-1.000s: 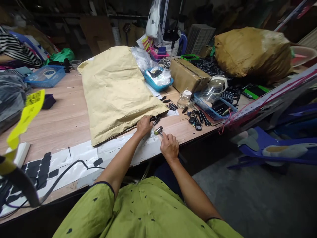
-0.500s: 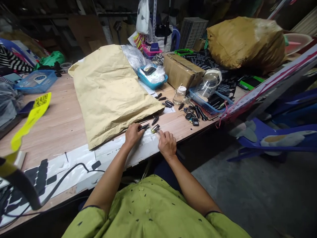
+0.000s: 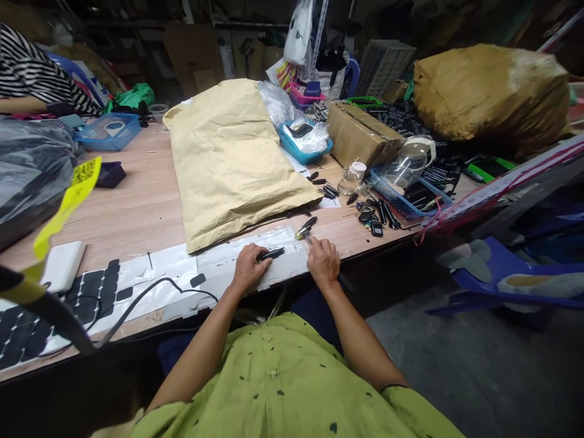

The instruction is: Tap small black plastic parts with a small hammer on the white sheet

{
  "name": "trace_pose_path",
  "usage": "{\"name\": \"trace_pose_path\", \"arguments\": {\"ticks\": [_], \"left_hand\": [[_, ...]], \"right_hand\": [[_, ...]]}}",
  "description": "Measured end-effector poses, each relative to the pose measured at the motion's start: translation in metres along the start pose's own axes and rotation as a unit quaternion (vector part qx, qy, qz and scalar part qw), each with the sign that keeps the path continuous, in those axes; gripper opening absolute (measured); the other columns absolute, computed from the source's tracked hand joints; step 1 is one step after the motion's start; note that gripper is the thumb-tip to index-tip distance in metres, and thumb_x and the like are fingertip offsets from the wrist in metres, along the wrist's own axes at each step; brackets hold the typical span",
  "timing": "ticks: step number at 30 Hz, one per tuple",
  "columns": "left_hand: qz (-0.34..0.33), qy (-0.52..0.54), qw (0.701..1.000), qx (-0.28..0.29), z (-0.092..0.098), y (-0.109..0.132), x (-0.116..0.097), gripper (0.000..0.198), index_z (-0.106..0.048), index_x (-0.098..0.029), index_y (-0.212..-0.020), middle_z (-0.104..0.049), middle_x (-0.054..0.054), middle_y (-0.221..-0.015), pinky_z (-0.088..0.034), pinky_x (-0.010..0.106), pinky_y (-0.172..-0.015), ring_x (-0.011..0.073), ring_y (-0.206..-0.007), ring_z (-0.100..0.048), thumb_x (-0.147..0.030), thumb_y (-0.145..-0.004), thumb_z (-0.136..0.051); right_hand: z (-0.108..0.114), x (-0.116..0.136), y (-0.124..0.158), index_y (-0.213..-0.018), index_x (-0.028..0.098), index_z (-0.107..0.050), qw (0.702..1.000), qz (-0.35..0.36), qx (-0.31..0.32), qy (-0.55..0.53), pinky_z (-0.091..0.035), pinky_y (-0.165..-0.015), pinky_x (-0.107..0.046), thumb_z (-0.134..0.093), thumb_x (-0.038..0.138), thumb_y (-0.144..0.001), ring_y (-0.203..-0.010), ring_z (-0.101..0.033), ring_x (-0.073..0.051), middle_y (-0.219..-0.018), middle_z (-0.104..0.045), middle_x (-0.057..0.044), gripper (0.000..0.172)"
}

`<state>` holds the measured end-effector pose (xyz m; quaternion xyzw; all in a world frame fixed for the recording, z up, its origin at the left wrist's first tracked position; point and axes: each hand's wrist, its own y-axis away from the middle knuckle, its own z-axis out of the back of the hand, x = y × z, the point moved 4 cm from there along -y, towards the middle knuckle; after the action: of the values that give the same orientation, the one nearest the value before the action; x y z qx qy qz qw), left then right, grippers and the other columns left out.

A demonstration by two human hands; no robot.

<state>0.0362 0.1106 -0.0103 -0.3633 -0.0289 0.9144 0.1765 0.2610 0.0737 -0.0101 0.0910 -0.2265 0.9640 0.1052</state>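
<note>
My left hand point(image 3: 249, 266) rests at the table's front edge, its fingers closed on a slim black pen-like piece point(image 3: 274, 253) that points right. To its right, my right hand point(image 3: 323, 261) grips the handle of a small hammer point(image 3: 302, 232), whose metal head has a yellowish end. The hammer head is low over the table, just beyond the tip of the held piece and apart from it. Another black pen-like piece point(image 3: 311, 221) lies right behind the hammer head. Under my hands is a white sheet point(image 3: 292, 263) along the edge.
A large tan paper bag point(image 3: 241, 164) lies just beyond my hands. To the right are more black pieces point(image 3: 329, 191), a jar point(image 3: 351, 177), a keys-like pile point(image 3: 369, 216), a blue basket point(image 3: 410, 201) and a carton point(image 3: 360, 137). A black cable point(image 3: 150, 289) crosses the left.
The view has turned left, so the table things sit further right. My left hand has drawn back from the paper bag toward me with the black piece, and the hammer head is further from it.
</note>
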Motion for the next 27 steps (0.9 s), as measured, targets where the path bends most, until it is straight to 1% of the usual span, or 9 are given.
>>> {"name": "trace_pose_path", "arguments": {"ticks": [4, 7, 9, 12, 17, 22, 27], "left_hand": [[0.004, 0.003, 1.000, -0.008, -0.002, -0.002, -0.001, 0.011, -0.072, -0.024, -0.092, -0.067, 0.003, -0.086, -0.050, 0.037, -0.080, 0.0224, -0.086, -0.060, -0.032, -0.086, -0.068], [0.008, -0.002, 1.000, -0.006, -0.003, -0.003, -0.002, 0.010, -0.072, -0.024, -0.092, -0.067, 0.003, -0.086, -0.050, 0.036, -0.080, 0.0220, -0.085, -0.060, -0.031, -0.086, -0.068], [0.011, -0.006, 1.000, -0.002, -0.004, -0.004, -0.003, 0.010, -0.073, -0.024, -0.093, -0.067, 0.003, -0.087, -0.049, 0.037, -0.081, 0.0218, -0.085, -0.060, -0.029, -0.085, -0.070], [0.014, -0.009, 1.000, 0.001, -0.005, -0.004, -0.004, 0.011, -0.073, -0.024, -0.095, -0.067, 0.003, -0.087, -0.049, 0.037, -0.083, 0.0221, -0.086, -0.060, -0.027, -0.084, -0.070], [0.011, -0.008, 1.000, 0.004, -0.006, -0.004, -0.005, 0.012, -0.073, -0.025, -0.095, -0.067, 0.003, -0.087, -0.049, 0.038, -0.084, 0.0227, -0.087, -0.060, -0.028, -0.084, -0.071], [0.006, -0.009, 1.000, -0.001, -0.007, -0.003, -0.007, 0.012, -0.074, -0.025, -0.094, -0.067, 0.002, -0.085, -0.049, 0.037, -0.085, 0.0227, -0.087, -0.060, -0.025, -0.083, -0.072], [0.000, -0.002, 1.000, -0.011, -0.009, -0.003, -0.008, 0.010, -0.076, -0.024, -0.092, -0.067, 0.002, -0.084, -0.048, 0.036, -0.083, 0.0223, -0.087, -0.060, -0.023, -0.083, -0.072]], "right_hand": [[0.001, -0.008, -0.002, -0.121, 0.023, -0.072, 0.998, -0.011, -0.009, -0.060, -0.041, -0.077, -0.031, -0.049, 0.015, -0.091, -0.091, -0.055, -0.023, -0.096, -0.066, -0.009, 0.039], [0.005, -0.012, 0.002, -0.120, 0.020, -0.073, 0.990, -0.026, -0.010, -0.136, -0.048, -0.082, -0.032, -0.046, 0.017, -0.092, -0.093, -0.061, -0.023, -0.100, -0.070, -0.010, 0.039], [0.009, -0.011, 0.007, -0.119, 0.019, -0.073, 0.981, -0.023, -0.002, -0.191, -0.052, -0.085, -0.033, -0.045, 0.020, -0.094, -0.094, -0.064, -0.022, -0.104, -0.072, -0.011, 0.038], [0.019, -0.002, 0.017, -0.118, 0.020, -0.074, 0.968, 0.008, 0.022, -0.252, -0.055, -0.087, -0.033, -0.046, 0.022, -0.095, -0.095, -0.068, -0.022, -0.107, -0.074, -0.011, 0.036], [0.034, 0.019, 0.029, -0.118, 0.021, -0.074, 0.952, 0.051, 0.048, -0.298, -0.057, -0.087, -0.032, -0.048, 0.021, -0.096, -0.100, -0.071, -0.020, -0.108, -0.076, -0.010, 0.034], [0.039, 0.031, 0.032, -0.118, 0.021, -0.074, 0.943, 0.065, 0.065, -0.320, -0.058, -0.090, -0.033, -0.047, 0.021, -0.097, -0.101, -0.071, -0.020, -0.107, -0.077, -0.009, 0.034], [0.039, 0.037, 0.035, -0.121, 0.023, -0.074, 0.932, 0.087, 0.052, -0.349, -0.058, -0.090, -0.032, -0.047, 0.022, -0.098, -0.099, -0.071, -0.020, -0.104, -0.076, -0.009, 0.035]]}}
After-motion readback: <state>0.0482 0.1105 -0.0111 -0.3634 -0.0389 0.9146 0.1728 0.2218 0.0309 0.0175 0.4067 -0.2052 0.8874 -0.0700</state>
